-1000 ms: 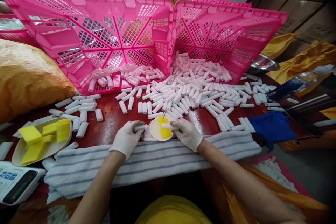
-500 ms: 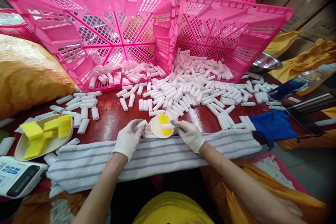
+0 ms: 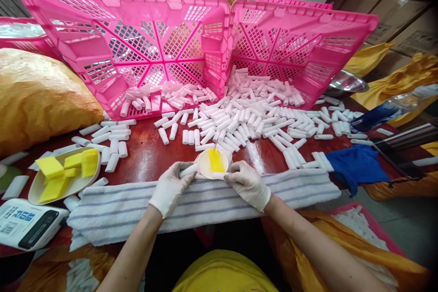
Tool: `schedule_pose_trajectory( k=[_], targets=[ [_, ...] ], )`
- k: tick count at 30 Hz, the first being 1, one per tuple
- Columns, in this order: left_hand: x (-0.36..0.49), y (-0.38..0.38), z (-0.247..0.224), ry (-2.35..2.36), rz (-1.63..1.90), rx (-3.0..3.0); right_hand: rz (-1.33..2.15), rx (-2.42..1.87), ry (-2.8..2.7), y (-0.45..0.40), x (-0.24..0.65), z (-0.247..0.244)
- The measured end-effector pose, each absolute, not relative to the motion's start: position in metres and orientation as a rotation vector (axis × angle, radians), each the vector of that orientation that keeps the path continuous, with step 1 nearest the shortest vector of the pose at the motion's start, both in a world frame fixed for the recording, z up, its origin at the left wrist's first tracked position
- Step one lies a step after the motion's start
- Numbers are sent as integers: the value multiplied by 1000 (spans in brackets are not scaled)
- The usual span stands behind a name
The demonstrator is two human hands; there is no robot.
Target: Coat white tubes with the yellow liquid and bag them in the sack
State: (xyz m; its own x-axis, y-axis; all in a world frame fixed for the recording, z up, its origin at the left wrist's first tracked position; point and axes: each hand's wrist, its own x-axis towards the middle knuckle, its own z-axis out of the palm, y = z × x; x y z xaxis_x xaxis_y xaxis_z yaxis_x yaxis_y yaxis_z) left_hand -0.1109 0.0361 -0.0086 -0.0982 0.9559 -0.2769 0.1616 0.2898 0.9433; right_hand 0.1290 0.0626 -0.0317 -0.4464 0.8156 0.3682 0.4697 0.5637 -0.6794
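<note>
Tbl: 1 wht tube ea. hand

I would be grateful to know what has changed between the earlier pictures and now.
The right hand has drawn its white tube from over the yellow block toward the person, to the near rim of the round dish. The left hand still holds another tube beside the dish. The pink baskets and tube pile look unchanged.
</note>
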Motion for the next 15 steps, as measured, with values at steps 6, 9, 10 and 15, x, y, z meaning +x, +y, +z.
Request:
schedule_pose_trajectory(
  k=[6,9,10,15],
  targets=[
    [-92,29,-1,1356,928,1039,1237,-1254,-1369,48,124,-9],
    [-81,24,3,1300,924,1050,1404,-1317,-1250,52,118,2],
    [-78,22,4,1276,927,1052,1425,-1320,-1231,55,117,4],
    [-73,17,10,1237,935,1127,1418,-1392,-1241,58,118,2]
  ],
)
